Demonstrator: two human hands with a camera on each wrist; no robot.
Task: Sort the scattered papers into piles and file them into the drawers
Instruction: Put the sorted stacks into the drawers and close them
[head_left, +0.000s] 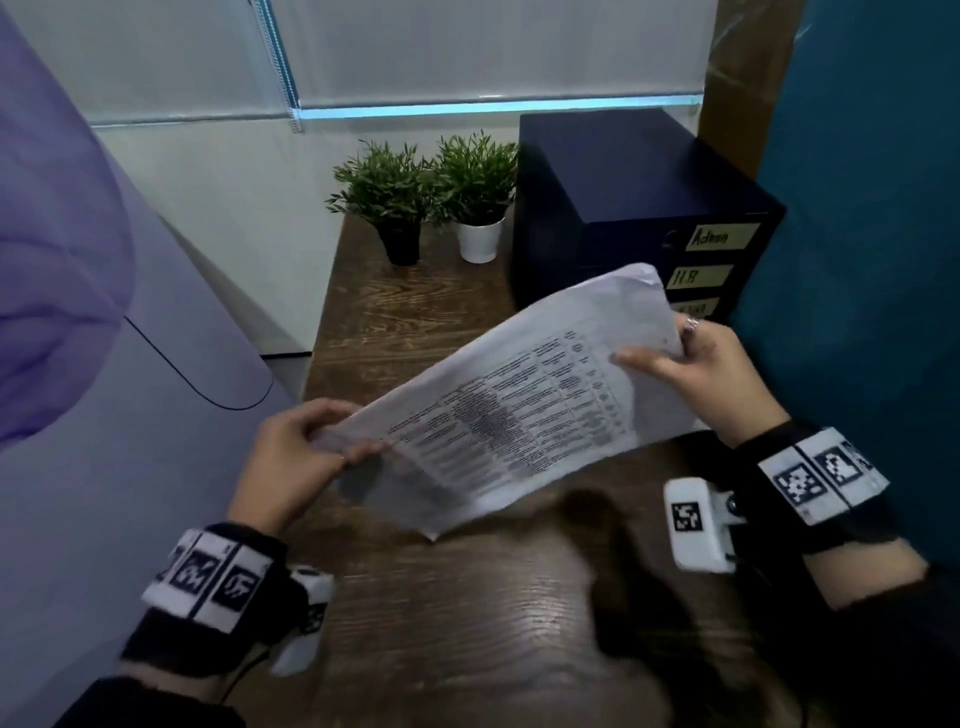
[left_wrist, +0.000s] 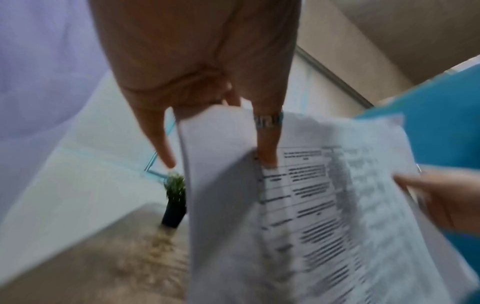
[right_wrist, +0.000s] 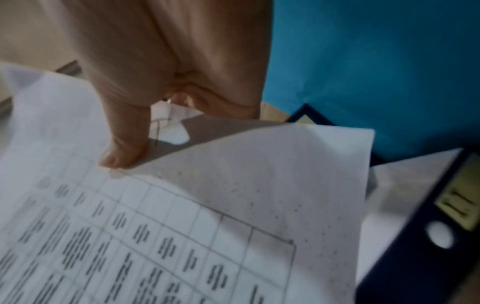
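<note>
Both hands pinched one printed sheet (head_left: 524, 400) above the wooden surface (head_left: 457, 613): the left hand (head_left: 291, 462) at its near left end, the right hand (head_left: 701, 379) at its far right edge. Behind stood dark blue drawers (head_left: 639, 208), beside two potted plants (head_left: 431, 192).
</note>
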